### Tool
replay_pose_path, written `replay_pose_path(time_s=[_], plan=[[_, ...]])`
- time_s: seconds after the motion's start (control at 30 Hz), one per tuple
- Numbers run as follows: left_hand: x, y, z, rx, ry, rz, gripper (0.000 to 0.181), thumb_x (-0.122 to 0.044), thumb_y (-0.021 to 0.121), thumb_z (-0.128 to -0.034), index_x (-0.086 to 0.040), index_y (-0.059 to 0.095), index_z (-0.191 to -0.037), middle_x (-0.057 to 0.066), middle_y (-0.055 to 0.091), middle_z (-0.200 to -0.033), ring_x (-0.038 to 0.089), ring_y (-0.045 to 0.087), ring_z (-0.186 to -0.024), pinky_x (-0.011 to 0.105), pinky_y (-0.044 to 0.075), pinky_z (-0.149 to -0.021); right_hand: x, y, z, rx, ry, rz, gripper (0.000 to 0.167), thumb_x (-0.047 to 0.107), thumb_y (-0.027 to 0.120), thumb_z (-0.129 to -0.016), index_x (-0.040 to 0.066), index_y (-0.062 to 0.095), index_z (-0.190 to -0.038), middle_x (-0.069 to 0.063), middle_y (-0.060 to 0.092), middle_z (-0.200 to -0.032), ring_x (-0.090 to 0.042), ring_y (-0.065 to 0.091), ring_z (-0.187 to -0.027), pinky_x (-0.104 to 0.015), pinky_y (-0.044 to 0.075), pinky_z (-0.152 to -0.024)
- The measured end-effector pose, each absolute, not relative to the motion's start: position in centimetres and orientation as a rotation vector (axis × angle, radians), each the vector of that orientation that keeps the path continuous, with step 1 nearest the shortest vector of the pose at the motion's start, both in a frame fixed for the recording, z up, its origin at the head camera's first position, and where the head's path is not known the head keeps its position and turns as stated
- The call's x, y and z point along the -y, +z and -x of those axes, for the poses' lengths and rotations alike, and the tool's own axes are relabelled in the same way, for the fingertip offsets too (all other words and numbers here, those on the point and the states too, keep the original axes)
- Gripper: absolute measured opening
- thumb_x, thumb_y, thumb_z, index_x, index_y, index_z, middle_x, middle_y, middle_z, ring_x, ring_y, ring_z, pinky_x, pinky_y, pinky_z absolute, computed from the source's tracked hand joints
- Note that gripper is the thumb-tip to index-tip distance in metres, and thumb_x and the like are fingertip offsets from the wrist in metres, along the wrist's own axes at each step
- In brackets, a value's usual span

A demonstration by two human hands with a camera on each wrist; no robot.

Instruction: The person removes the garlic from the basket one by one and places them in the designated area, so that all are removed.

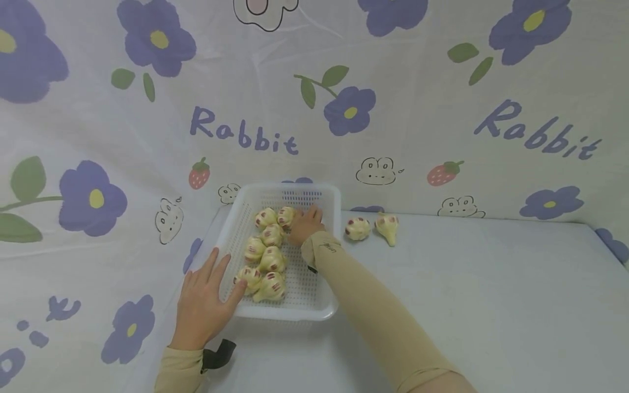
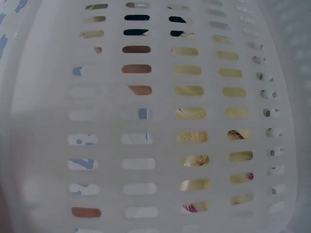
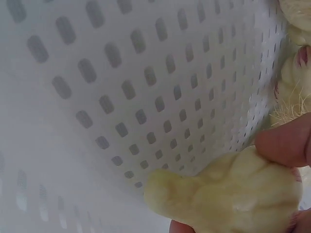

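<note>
Garlic bulb (image 3: 238,191) is pinched in R hand (image 1: 306,226), prob. for control; basket (image 1: 290,313) prob. steadied by wide-spread L hand (image 1: 205,303).

On the table (image 1: 467,300), a basket (image 1: 282,313) holds garlic bulbs (image 1: 272,260), and two loose bulbs (image 1: 357,229) lie to its right.

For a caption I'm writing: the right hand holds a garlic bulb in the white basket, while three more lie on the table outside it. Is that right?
Not quite: the head view shows two bulbs on the table outside the white basket, not three. The right hand does hold a garlic bulb in it.
</note>
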State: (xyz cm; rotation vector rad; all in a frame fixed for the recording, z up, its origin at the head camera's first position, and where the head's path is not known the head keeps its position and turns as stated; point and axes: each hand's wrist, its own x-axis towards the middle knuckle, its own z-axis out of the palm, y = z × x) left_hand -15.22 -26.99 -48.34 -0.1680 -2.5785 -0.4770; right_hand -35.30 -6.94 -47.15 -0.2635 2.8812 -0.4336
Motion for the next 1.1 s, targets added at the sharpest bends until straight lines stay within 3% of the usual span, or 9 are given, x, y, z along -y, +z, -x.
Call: replay_pose_path(time_s=[0.3, 0.43, 0.6, 0.8, 0.93, 1.1], plan=[[26.9, -48.3, 15.1, 2.603, -0.48, 0.155, 0.064, -0.045, 0.066, -0.0953, -0.006, 0.059, -0.146, 0.021, 0.047, -0.159, 0.053, 0.054, -0.134, 0.075, 0.033, -0.113, 6.9, -47.6, 35.6, -2.912, -0.479, 0.313, 0.075, 0.043, 0.068, -0.098, 0.003, 0.039, -0.155, -0.03, 0.031, -0.152, -0.043, 0.031, -0.142, -0.047, 0.055, -0.1], [27.0, -48.4, 15.1, 2.609, -0.483, 0.145, 0.065, -0.045, 0.066, -0.0955, -0.006, 0.058, -0.146, 0.021, 0.047, -0.16, 0.053, 0.054, -0.135, 0.075, 0.032, -0.114, 7.1, -47.6, 35.7, -2.925, -0.573, 0.346, 0.075, 0.038, 0.072, -0.094, 0.003, 0.041, -0.153, -0.03, 0.032, -0.152, -0.044, 0.031, -0.143, -0.049, 0.056, -0.1], [26.9, -48.2, 15.1, 2.599, -0.488, 0.151, 0.063, -0.044, 0.065, -0.0964, -0.005, 0.059, -0.145, 0.021, 0.048, -0.159, 0.052, 0.053, -0.136, 0.074, 0.034, -0.113, 7.2, -47.5, 36.0, -2.946, -0.61, 0.395, 0.068, 0.033, 0.065, -0.097, -0.001, 0.042, -0.151, -0.034, 0.031, -0.154, -0.047, 0.031, -0.145, -0.05, 0.058, -0.098], [26.8, -48.1, 15.2, 2.601, -0.491, 0.162, 0.062, -0.043, 0.064, -0.0976, -0.005, 0.059, -0.146, 0.022, 0.047, -0.16, 0.051, 0.051, -0.138, 0.073, 0.035, -0.113, 7.2, -45.8, 36.0, -2.987, -0.662, 0.488, 0.068, 0.032, 0.063, -0.099, -0.003, 0.041, -0.153, -0.038, 0.026, -0.159, -0.051, 0.028, -0.149, -0.054, 0.045, -0.116], [26.9, -48.1, 15.1, 2.612, -0.492, 0.16, 0.063, -0.044, 0.064, -0.0976, -0.004, 0.058, -0.146, 0.022, 0.047, -0.16, 0.051, 0.051, -0.138, 0.072, 0.036, -0.113, 7.0, -44.1, 35.2, -3.022, -0.61, 0.584, 0.062, 0.033, 0.063, -0.1, -0.005, 0.045, -0.145, -0.039, 0.034, -0.147, -0.048, 0.035, -0.138, -0.05, 0.044, -0.114], [27.0, -48.0, 15.1, 2.612, -0.483, 0.163, 0.063, -0.043, 0.064, -0.0972, -0.004, 0.058, -0.146, 0.023, 0.047, -0.159, 0.052, 0.053, -0.136, 0.072, 0.038, -0.112, 6.4, -41.8, 33.8, -3.046, -0.561, 0.673, 0.043, 0.03, 0.06, -0.101, -0.002, 0.05, -0.128, -0.035, 0.04, -0.137, -0.044, 0.038, -0.128, -0.049, 0.042, -0.11]])
